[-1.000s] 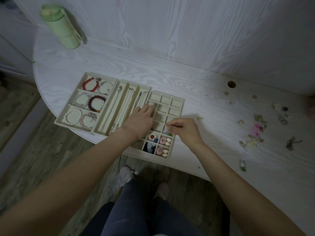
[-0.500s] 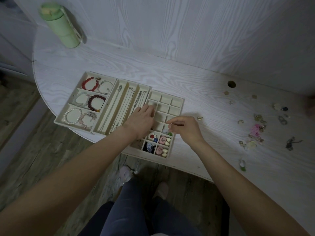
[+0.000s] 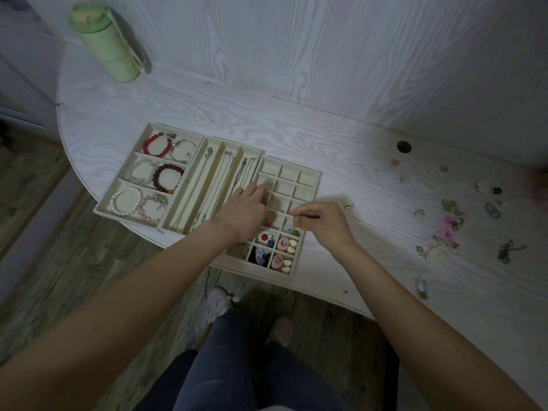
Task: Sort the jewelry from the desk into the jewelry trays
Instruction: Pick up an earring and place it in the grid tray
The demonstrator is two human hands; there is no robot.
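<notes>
Three cream jewelry trays sit side by side at the desk's front edge: a bracelet tray [image 3: 135, 209], a long-slot necklace tray [image 3: 213, 145] and a grid tray [image 3: 308, 175]. The grid's near cells hold small earrings and pendants. My left hand [image 3: 247, 212] rests with straight fingers on the grid tray's left side. Over the grid's right column, my right hand [image 3: 318, 222] pinches a small ring [image 3: 298, 215]. Loose jewelry [image 3: 447, 225] lies scattered on the desk at the right, and a small gold piece [image 3: 347, 206] lies just right of my right hand.
A green bottle [image 3: 111, 44] stands at the desk's back left against the wall. A cable hole [image 3: 404, 146] is in the desk at the back right. A green pendant [image 3: 422, 289] lies near the front edge. My legs and feet are below the desk edge.
My right hand has lifted slightly and moved back over the grid tray's right column, still pinching the small ring. My left hand has stayed on the tray.
</notes>
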